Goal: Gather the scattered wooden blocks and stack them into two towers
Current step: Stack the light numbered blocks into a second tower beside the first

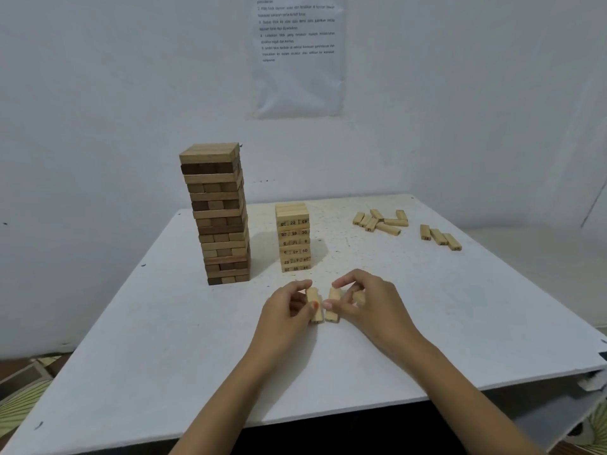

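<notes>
Two pale blocks are lying side by side on the near middle of the white table (164, 339), just in front of the short tower (293, 239). The left hand (285, 310) is pinching the left block (316, 311) between thumb and curled fingers, while the right hand (368, 300) is pinching the right block (332, 311) between thumb and forefinger. What looks like a third block (358, 296) is peeking out under the right fingers, though it is too hidden to be sure. Judging by this, the person is squaring up a layer of three for the short tower, so the job is well past halfway but not finishing yet. The tall tower (216, 215), built of mixed dark and light wood, is standing to the left, rising to roughly sixteen layers, and appears complete. The short tower of pale numbered blocks is showing six rows of three printed ends, with plain bands between them and a flat top. More blocks are waiting far to the right, well apart from both towers: a loose heap (381, 221) of about seven, overlapping so the count is uncertain, and beyond it a row of three (440, 238) lying side by side. So two towers are standing and roughly a dozen blocks are remaining to be placed. A printed sheet (297, 54) is hanging on the wall behind.
</notes>
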